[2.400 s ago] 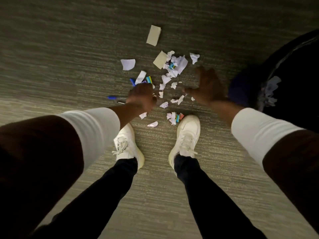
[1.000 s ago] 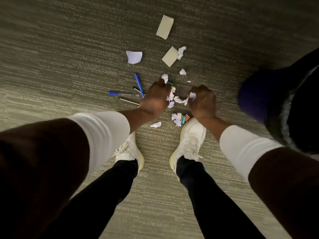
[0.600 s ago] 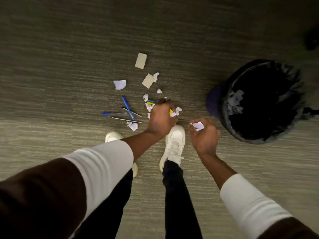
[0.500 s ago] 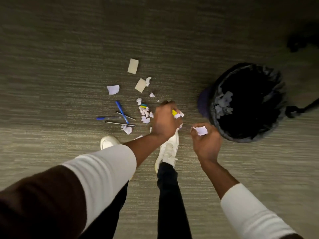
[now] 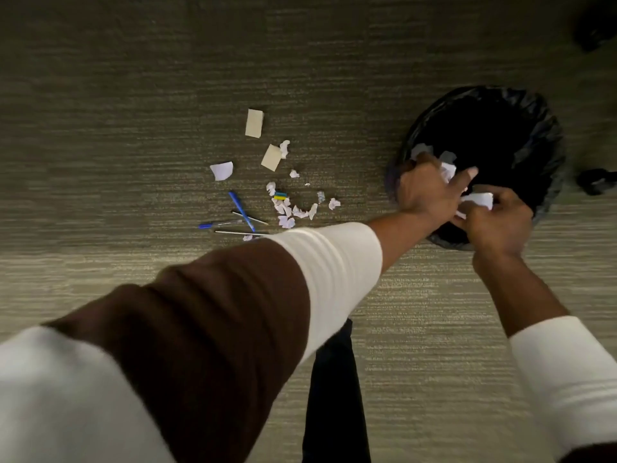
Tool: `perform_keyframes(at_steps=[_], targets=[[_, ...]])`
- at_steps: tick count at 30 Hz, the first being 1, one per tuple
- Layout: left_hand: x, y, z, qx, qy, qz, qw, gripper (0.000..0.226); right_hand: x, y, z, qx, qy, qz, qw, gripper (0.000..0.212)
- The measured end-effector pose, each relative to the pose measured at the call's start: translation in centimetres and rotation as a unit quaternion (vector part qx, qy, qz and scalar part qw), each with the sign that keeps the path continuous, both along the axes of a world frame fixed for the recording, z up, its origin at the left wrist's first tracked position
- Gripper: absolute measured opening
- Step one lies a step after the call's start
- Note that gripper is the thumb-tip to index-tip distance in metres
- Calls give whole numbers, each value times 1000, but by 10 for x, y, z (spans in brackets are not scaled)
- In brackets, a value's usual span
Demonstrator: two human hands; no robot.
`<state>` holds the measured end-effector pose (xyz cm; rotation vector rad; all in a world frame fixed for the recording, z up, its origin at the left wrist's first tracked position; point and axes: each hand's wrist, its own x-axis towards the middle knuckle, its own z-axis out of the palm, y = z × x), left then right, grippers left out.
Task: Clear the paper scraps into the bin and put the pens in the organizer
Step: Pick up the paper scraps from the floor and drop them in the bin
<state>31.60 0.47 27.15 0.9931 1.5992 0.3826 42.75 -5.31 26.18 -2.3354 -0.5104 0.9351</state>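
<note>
A round bin [image 5: 547, 128] lined with a black bag stands on the carpet at the right. Over its near-left rim my left hand [image 5: 429, 190] has its fingers spread, with white scraps [image 5: 447, 170] just beyond them inside the bin. My right hand [image 5: 497, 222] is beside it over the rim, closed around a white paper scrap [image 5: 480, 200]. To the left on the carpet lie several white paper scraps [image 5: 290, 212], two tan cards [image 5: 254, 123], a blue pen [image 5: 241, 210] and thinner pens [image 5: 240, 232]. No organizer is in view.
A larger torn white piece [image 5: 221, 170] lies left of the tan cards. Small blue and yellow bits [image 5: 279, 196] sit among the scraps. A dark object [image 5: 596, 182] sits right of the bin. My dark trouser leg [image 5: 334, 389] is below.
Both hands rose from the scrap pile by my shoes and swung right to the bin. My left hand went from closed on scraps to spread over the bin; fewer scraps lie on the carpet.
</note>
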Motion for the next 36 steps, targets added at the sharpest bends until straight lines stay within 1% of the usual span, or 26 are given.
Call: perform_keyframes(at_steps=[2, 5, 7, 10, 13, 17, 19, 23, 25, 27, 29, 31, 33, 35, 36], targets=[[10, 2, -3, -6, -15, -36, 999, 53, 9, 6, -2, -22, -5, 15, 1000, 35], [11, -1, -2, 10, -15, -85, 996, 59, 14, 8, 2, -45, -47, 69, 995, 49], [6, -5, -4, 40, -11, -106, 994, 51, 14, 7, 4, -42, -49, 86, 994, 53], [-5, -9, -10, 81, 1, -144, 986, 28, 11, 3, 0, -42, -33, 78, 996, 44], [-15, -8, -14, 92, 25, -161, 982, 28, 6, -4, -9, -21, -39, 53, 998, 35], [-27, -7, -15, 89, 29, -145, 985, 23, -4, -15, -18, 2, -36, 27, 999, 27], [-42, -8, -20, 75, 31, -134, 988, 19, -16, -18, -20, -5, -36, 49, 998, 24], [-90, -19, -40, 53, 68, -120, 989, 19, -51, -18, -23, -16, -23, 148, 989, 18], [-122, -29, -53, 32, 89, -128, 987, 18, -69, -12, -27, -21, -14, 210, 977, 16], [-159, -36, -68, 5, 126, -161, 979, 17, -87, -1, -34, -39, -3, 266, 963, 14], [-200, -43, -83, -27, 190, -227, 955, 19, -107, 11, -46, -68, 2, 321, 945, 11], [-238, -49, -97, -76, 236, -310, 918, 27, -130, 20, -62, -107, -26, 389, 914, 15], [-270, -54, -110, -111, 266, -371, 883, 30, -150, 26, -82, -155, -45, 452, 877, 29], [-294, -57, -129, -106, 293, -408, 858, 31, -166, 31, -106, -210, -51, 503, 837, 58], [-304, -57, -142, -92, 302, -415, 853, 33, -172, 33, -121, -233, -54, 520, 820, 71]])
